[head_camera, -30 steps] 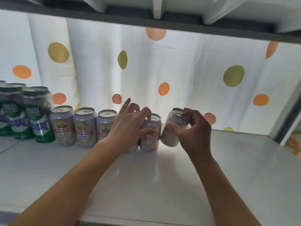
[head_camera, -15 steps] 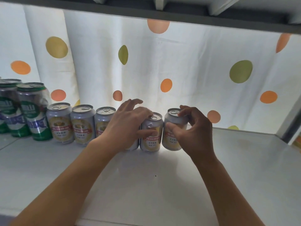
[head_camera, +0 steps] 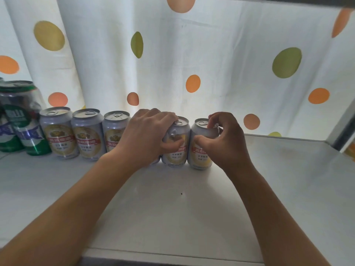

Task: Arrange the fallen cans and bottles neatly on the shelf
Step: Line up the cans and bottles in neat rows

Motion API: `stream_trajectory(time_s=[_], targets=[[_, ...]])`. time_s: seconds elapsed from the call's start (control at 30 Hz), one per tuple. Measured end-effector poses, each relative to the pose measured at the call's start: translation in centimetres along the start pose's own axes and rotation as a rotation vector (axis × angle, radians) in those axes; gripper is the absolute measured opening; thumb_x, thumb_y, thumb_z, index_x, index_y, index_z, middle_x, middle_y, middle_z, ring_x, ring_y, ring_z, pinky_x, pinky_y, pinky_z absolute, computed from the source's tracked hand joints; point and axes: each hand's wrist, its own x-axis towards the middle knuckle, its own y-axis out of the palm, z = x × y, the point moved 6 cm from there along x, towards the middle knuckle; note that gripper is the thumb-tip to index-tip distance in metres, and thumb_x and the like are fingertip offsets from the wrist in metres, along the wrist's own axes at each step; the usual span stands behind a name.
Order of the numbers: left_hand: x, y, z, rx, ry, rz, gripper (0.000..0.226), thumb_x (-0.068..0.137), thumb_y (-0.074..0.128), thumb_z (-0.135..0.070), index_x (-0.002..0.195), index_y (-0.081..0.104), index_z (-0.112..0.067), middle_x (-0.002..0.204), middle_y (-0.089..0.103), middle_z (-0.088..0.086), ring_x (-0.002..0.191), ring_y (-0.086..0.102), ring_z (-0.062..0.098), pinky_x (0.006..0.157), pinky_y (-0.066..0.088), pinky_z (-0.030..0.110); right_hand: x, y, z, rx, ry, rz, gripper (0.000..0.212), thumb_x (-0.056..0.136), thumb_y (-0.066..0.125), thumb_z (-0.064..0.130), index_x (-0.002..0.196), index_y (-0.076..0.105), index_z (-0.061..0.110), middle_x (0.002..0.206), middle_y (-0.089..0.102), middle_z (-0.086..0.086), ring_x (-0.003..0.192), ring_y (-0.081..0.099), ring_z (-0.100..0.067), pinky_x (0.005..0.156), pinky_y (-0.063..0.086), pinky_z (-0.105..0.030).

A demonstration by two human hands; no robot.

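Two hands grip upright cans on the shelf [head_camera: 288,169]: left hand [head_camera: 146,139] perhaps two cans, right hand [head_camera: 226,143] the end can [head_camera: 199,150].

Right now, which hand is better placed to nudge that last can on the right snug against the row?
The right hand. It already grips the end can, thumb on its front and fingers over the top. The left hand is busy holding the neighbouring can and would have to let go first.
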Motion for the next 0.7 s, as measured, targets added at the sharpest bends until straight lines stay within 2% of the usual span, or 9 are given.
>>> stream_trajectory(time_s=[0.17,0.3,0.43,0.57,0.7], targets=[[0.0,0.0,-0.2,-0.004,-0.013,-0.032,0.055,0.078,0.047,-0.058,0.107,0.064,-0.014,0.102,0.069,0.000,0.101,0.058,0.026,0.088,0.042,0.040,-0.3,0.3,0.8,-0.077,-0.066,0.049,0.029,0.068,0.075,0.011,0.086,0.052,0.016,0.100,0.055,0.005,0.086,0.050,-0.005,0.067,0.039,-0.005],[-0.1,-0.4,-0.9,0.026,-0.044,-0.081,0.054,0.082,0.044,-0.054,0.103,0.067,-0.010,0.100,0.070,0.004,0.103,0.059,0.027,0.098,0.041,0.045,-0.6,0.2,1.3,-0.121,-0.134,0.027,0.029,0.071,0.076,0.017,0.085,0.051,0.018,0.098,0.055,0.008,0.092,0.052,-0.009,0.072,0.038,-0.008],[-0.3,-0.1,-0.9,-0.051,-0.050,-0.076,0.047,0.091,0.040,-0.045,0.108,0.066,-0.010,0.115,0.068,0.004,0.114,0.057,0.026,0.109,0.034,0.049,-1.2,0.0,2.6,-0.140,-0.245,-0.004,0.026,0.074,0.072,0.015,0.093,0.054,0.017,0.103,0.054,0.010,0.103,0.052,-0.010,0.085,0.042,-0.016],[-1.6,-1.0,-2.0,-0.060,-0.043,-0.122,0.037,0.095,0.038,-0.024,0.116,0.063,-0.008,0.126,0.063,0.008,0.125,0.051,0.029,0.111,0.033,0.052,-2.9,1.0,5.5,-0.181,-0.373,0.003,0.031,0.076,0.070,0.018,0.105,0.060,0.014,0.123,0.057,0.000,0.124,0.046,-0.014,0.104,0.039,-0.028],[-4.9,-3.3,-1.5,-0.076,-0.158,-0.198,0.044,0.091,0.033,-0.019,0.123,0.060,-0.006,0.133,0.059,0.011,0.132,0.046,0.030,0.112,0.031,0.051,-4.5,2.4,8.6,-0.276,-0.460,0.008,0.038,0.073,0.066,0.015,0.110,0.060,0.014,0.134,0.055,-0.004,0.137,0.040,-0.022,0.107,0.038,-0.046]])
